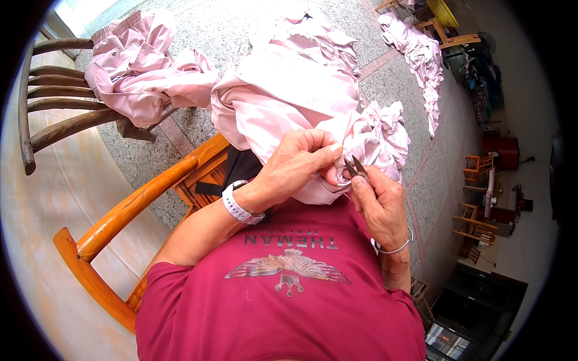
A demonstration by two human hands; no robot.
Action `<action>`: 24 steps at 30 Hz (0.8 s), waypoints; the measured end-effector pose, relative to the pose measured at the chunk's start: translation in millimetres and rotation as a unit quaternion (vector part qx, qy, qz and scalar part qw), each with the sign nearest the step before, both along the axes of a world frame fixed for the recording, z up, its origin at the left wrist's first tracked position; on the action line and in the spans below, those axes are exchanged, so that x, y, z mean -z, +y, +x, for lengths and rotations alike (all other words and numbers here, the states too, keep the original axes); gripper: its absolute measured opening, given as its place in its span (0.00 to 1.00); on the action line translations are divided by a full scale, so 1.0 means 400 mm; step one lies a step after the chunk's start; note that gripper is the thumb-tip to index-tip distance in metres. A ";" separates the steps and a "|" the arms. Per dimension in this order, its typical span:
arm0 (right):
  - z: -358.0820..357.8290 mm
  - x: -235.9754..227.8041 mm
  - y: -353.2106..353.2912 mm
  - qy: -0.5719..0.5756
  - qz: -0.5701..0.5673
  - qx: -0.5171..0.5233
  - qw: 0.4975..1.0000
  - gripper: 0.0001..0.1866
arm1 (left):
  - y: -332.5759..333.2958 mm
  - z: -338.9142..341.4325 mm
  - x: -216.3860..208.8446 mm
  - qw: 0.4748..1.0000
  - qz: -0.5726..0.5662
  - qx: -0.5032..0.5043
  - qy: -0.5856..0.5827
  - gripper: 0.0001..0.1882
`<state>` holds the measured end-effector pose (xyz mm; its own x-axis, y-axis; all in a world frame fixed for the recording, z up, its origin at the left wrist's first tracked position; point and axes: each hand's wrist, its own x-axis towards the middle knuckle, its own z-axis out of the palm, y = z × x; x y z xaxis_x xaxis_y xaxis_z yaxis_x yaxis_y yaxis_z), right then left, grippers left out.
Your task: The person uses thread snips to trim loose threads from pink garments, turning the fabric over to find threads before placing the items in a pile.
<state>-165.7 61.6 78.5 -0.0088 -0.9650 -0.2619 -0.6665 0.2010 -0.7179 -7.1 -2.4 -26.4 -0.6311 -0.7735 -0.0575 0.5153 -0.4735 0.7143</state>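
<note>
Here, right of the chair (138, 195), the left hand (295, 162) pinches a fold of the pink garment (289, 90), which spills pale, soft and crumpled over the lap, also right of the chair. Farthest from the chair, the right hand (382, 201) grips dark snips (357, 168), blades parted: likely trimming, calling for taut cloth and careful tips.

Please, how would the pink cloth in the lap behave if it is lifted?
The pink cloth would probably hang floppy, since it lies in loose folds. It may be light for its size, because the part beside the right hand bunches into fine creases.
</note>
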 end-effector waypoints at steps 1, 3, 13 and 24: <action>-0.001 0.000 0.000 0.000 0.001 0.000 1.000 0.08 | 0.000 0.000 0.000 1.000 0.001 0.000 0.001 0.10; 0.002 -0.004 -0.003 0.002 0.004 -0.003 1.000 0.08 | 0.000 0.000 0.000 1.000 0.002 -0.001 0.002 0.10; -0.006 0.030 -0.011 -0.043 -0.030 -0.012 0.999 0.09 | 0.003 -0.003 0.004 0.997 0.058 0.004 0.056 0.09; -0.007 0.057 -0.018 -0.127 -0.067 0.073 0.987 0.11 | 0.012 -0.013 0.000 0.999 -0.023 -0.044 0.009 0.08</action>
